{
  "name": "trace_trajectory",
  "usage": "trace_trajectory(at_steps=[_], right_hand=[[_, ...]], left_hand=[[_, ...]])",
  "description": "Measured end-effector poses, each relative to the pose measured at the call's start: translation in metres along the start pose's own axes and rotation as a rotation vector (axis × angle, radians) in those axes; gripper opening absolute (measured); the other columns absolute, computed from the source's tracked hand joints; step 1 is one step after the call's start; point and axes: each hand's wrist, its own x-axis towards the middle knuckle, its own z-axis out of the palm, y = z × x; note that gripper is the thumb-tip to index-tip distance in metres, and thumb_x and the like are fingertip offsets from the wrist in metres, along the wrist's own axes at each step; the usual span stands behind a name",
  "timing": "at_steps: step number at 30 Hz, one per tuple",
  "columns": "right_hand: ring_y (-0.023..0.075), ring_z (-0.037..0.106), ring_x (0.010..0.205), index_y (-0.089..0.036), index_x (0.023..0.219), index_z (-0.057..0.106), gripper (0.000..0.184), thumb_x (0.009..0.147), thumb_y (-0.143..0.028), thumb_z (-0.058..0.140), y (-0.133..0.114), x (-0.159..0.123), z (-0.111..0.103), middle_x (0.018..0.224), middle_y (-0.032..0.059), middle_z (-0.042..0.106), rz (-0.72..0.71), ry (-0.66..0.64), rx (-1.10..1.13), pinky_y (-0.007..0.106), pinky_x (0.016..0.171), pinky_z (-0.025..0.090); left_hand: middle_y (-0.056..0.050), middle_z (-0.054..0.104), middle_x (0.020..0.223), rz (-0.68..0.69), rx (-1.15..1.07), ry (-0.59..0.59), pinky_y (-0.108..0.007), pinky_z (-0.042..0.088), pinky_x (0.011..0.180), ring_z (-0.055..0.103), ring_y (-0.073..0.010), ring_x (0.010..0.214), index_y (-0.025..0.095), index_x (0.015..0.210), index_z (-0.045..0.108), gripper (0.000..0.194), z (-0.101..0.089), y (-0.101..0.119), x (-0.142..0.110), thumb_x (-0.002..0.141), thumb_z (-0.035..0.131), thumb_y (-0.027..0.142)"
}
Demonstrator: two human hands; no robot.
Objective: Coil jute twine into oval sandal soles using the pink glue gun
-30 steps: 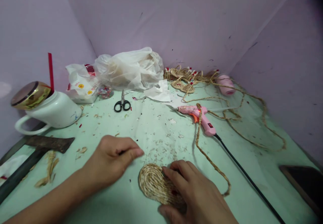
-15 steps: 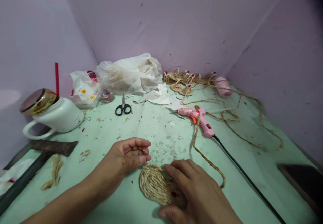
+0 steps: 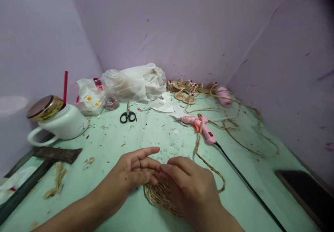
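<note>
A flat oval coil of braided straw rope lies on the green tabletop near the front, partly covered by my hands. My left hand is open at the coil's upper left edge, palm turned inward and index finger stretched out. My right hand arches over the coil's right side with its fingers bent together. Its fingertips meet the fingers of my left hand; its thumb and anything pinched there are hidden. A loose rope end curves beside my right hand and runs back over the pink glue gun.
Black-handled scissors lie ahead. A hammer and a white mug with a gold lid are at left. A plastic bag, finished rope pieces and a pink spool line the wall. A phone-like dark slab lies right.
My right hand has moved up and left from the coil's lower right, bringing its fingertips to my left fingers. My left index finger has lifted away from the others. The view has shifted slightly.
</note>
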Motion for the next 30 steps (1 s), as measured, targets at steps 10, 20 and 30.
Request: trace_trajectory(at_steps=[10, 20, 30], right_hand=[[0.0113, 0.056, 0.058, -0.017, 0.074, 0.054, 0.015, 0.079, -0.005, 0.048, -0.002, 0.001, -0.006, 0.063, 0.0026, 0.059, 0.001, 0.080, 0.296, 0.019, 0.052, 0.043], [0.0106, 0.061, 0.060, -0.022, 0.077, 0.060, 0.006, 0.082, -0.018, 0.059, 0.012, 0.001, -0.013, 0.065, -0.0039, 0.061, 0.667, 0.200, 0.600, 0.019, 0.056, 0.050], [0.0140, 0.064, 0.066, -0.021, 0.085, 0.073, 0.020, 0.067, -0.016, 0.069, 0.004, 0.003, -0.004, 0.074, 0.0011, 0.068, 0.744, 0.045, 0.819, 0.022, 0.056, 0.052]], left_hand=[[-0.014, 0.073, 0.093, -0.058, -0.359, -0.267, -0.030, 0.049, 0.074, 0.068, -0.0220, 0.083, 0.007, 0.111, 0.061, 0.043, 0.002, 0.002, -0.003, 0.068, 0.061, 0.004], [-0.016, 0.072, 0.086, -0.034, -0.506, -0.374, -0.032, 0.050, 0.077, 0.067, -0.0257, 0.088, 0.003, 0.109, 0.064, 0.035, -0.008, -0.002, 0.003, 0.075, 0.053, 0.010], [-0.010, 0.069, 0.069, -0.101, -0.510, -0.316, -0.027, 0.051, 0.067, 0.066, -0.0214, 0.073, 0.003, 0.102, 0.067, 0.033, -0.007, -0.007, 0.007, 0.072, 0.060, 0.014]])
